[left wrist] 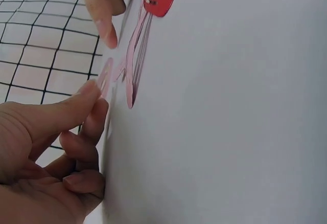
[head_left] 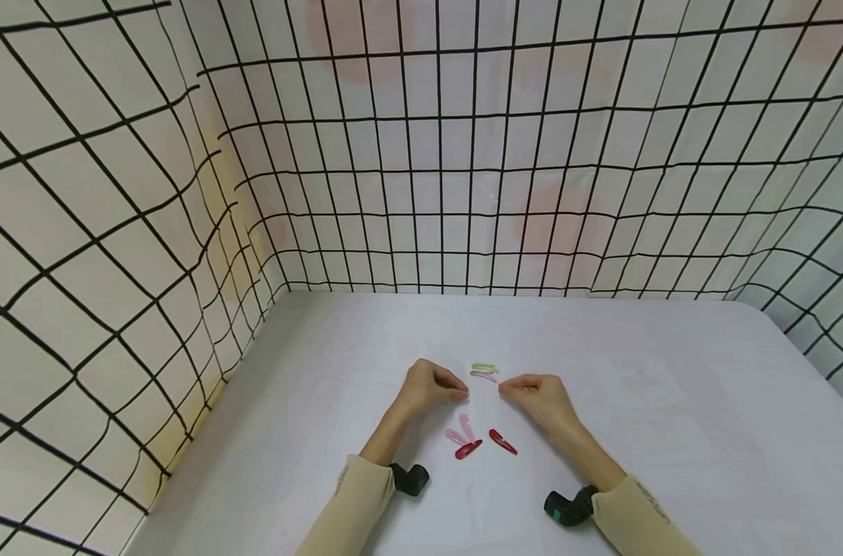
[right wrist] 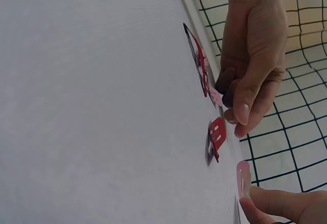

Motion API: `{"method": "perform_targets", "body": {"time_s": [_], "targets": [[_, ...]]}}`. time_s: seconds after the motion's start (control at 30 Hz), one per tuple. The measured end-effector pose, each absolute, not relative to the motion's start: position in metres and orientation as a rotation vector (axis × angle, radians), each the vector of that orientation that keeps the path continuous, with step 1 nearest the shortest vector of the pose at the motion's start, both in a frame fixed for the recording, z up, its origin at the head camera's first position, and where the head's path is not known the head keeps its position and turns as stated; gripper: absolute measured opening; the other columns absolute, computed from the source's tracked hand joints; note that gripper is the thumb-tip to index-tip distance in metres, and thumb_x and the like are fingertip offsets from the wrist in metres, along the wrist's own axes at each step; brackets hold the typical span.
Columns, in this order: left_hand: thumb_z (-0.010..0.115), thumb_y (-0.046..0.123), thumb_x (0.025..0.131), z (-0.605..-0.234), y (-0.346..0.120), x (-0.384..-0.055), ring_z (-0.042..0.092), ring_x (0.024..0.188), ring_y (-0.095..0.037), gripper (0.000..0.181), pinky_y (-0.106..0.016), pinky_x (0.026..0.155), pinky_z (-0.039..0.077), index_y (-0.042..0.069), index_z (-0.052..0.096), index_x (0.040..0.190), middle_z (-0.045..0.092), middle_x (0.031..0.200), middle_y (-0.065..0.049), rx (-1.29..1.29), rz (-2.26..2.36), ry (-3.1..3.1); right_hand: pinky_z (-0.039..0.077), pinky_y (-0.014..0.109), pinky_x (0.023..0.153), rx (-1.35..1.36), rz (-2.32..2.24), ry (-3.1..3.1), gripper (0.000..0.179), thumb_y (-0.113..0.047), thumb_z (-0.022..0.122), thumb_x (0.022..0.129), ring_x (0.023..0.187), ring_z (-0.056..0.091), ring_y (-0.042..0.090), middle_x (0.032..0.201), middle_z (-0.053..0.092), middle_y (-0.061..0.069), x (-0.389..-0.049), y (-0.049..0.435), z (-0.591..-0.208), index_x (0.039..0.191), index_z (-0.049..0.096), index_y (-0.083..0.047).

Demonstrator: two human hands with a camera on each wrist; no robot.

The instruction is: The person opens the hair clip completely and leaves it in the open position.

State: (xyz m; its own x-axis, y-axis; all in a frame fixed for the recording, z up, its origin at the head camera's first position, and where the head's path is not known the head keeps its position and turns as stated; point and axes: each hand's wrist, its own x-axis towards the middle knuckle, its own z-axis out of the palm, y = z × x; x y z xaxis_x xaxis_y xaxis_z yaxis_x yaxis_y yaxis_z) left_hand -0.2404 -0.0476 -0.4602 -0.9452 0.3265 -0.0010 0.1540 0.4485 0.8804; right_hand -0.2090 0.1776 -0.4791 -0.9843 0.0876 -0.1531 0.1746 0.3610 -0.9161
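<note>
My left hand hovers over the table with fingers curled and thumb tip against the forefinger; the head view shows nothing between them. Opposite it, my right hand has thumb and forefinger brought together. Its fingertips are close to the right end of a pink hair clip. A green hair clip lies just beyond that one. Both wrist views show a pink hair clip overlapping the fingertips. Nearer me are two pink hair clips and two red hair clips, one red clip touching the pink pair.
The clips are on a white tabletop. Black wire grid panels stand behind the table and at both sides, with white sheeting behind them. Black cameras are worn on both wrists, below beige sleeves.
</note>
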Motion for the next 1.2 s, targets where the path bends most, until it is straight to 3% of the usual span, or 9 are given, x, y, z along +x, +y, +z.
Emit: {"method": "perform_targets", "body": {"time_s": [0.13,0.23,0.47,0.57,0.63,0.77,1.03,1.2], "targets": [[0.083,0.004,0.081,-0.459,-0.051,-0.231,0.060,0.070,0.000,0.005,-0.016,0.064,0.045,0.002,0.082,0.085,0.079,0.084,-0.011,0.473,1.501,2.473,0.047,0.021,0.081,0.175,-1.650,2.523,0.020,-0.023,0.079,0.088,0.098,0.063,0.006,0.102,0.079,0.004,-0.202,0.182,-0.478,0.101,0.081,-0.008],[0.082,0.002,0.081,-0.458,-0.051,-0.225,0.061,0.068,-0.001,0.006,-0.016,0.063,0.044,0.003,0.082,0.087,0.079,0.085,-0.012,0.501,1.488,2.432,0.044,0.023,0.080,0.137,-1.600,2.509,0.020,-0.027,0.080,0.087,0.093,0.058,0.008,0.099,0.078,0.002,-0.197,0.184,-0.476,0.100,0.081,-0.011],[0.079,-0.003,0.082,-0.454,-0.043,-0.215,0.068,0.066,-0.006,0.010,-0.017,0.058,0.046,0.002,0.081,0.091,0.079,0.083,-0.013,0.535,1.476,2.283,0.043,0.022,0.081,-0.039,-1.508,2.430,0.027,-0.031,0.080,0.087,0.090,0.055,0.009,0.087,0.076,-0.001,-0.180,0.200,-0.473,0.105,0.080,-0.011],[0.081,-0.005,0.080,-0.452,-0.038,-0.214,0.065,0.062,-0.005,0.012,-0.017,0.055,0.044,0.002,0.081,0.090,0.078,0.080,-0.015,0.531,1.465,2.260,0.043,0.023,0.078,-0.126,-1.492,2.367,0.028,-0.029,0.081,0.086,0.081,0.052,0.007,0.069,0.065,-0.004,-0.172,0.211,-0.471,0.106,0.079,-0.009],[0.082,-0.005,0.077,-0.452,-0.036,-0.212,0.059,0.058,-0.004,0.013,-0.017,0.053,0.043,0.001,0.081,0.089,0.076,0.077,-0.017,0.532,1.453,2.267,0.040,0.023,0.071,-0.175,-1.505,2.315,0.029,-0.026,0.082,0.084,0.069,0.044,0.007,0.059,0.050,-0.006,-0.169,0.217,-0.471,0.105,0.078,-0.007],[0.083,-0.007,0.075,-0.451,-0.032,-0.211,0.054,0.054,-0.006,0.015,-0.018,0.051,0.042,0.000,0.081,0.088,0.073,0.073,-0.020,0.526,1.430,2.277,0.033,0.024,0.058,-0.245,-1.512,2.264,0.031,-0.023,0.085,0.080,0.055,0.030,0.006,0.055,0.033,-0.007,-0.166,0.221,-0.474,0.104,0.078,-0.005],[0.086,-0.004,0.073,-0.451,-0.024,-0.211,0.052,0.050,-0.004,0.012,-0.017,0.049,0.039,0.001,0.081,0.083,0.063,0.056,0.001,0.504,1.366,2.331,0.032,0.024,0.055,-0.280,-1.463,2.346,0.032,-0.023,0.091,0.072,0.053,0.025,0.007,0.055,0.028,-0.006,-0.165,0.217,-0.475,0.098,0.079,-0.008],[0.085,-0.007,0.072,-0.450,-0.022,-0.211,0.047,0.050,-0.004,0.012,-0.018,0.048,0.035,0.002,0.081,0.080,0.059,0.052,0.003,0.519,1.345,2.352,0.027,0.022,0.050,-0.258,-1.473,2.380,0.024,-0.023,0.089,0.075,0.051,0.027,0.005,0.052,0.031,-0.009,-0.164,0.214,-0.476,0.093,0.080,-0.009]]}}
